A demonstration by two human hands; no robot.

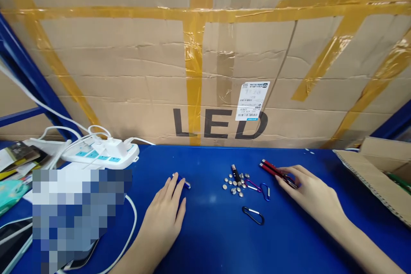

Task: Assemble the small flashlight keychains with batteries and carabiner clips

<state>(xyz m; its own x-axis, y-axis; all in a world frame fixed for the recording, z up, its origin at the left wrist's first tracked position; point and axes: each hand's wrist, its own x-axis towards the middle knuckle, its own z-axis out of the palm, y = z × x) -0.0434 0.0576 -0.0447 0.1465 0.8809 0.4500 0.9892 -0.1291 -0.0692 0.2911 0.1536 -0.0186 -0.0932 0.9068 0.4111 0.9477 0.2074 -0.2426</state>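
My left hand (165, 214) rests palm down with fingers stretched out, the fingertips over a small blue metal tube (187, 184) and partly hiding it. On the right, my right hand (313, 190) has thumb and fingers closed around slim, shiny red pen-like tubes (269, 167) with silver ends; their near ends look dark between the fingers. Between the hands lies a short black tube (236, 174) with a silver tip, among several small silver button cells (233, 191). Close by are a purple carabiner (253, 186), a blue carabiner (265, 192) and a black carabiner (253, 214).
A large taped cardboard box (154, 72) marked LED stands behind the blue table (212, 239). At left are a white power strip (123, 160) with plugs, white cables (133, 218) and a blurred-out patch. An open cardboard box (369, 180) sits at the right edge.
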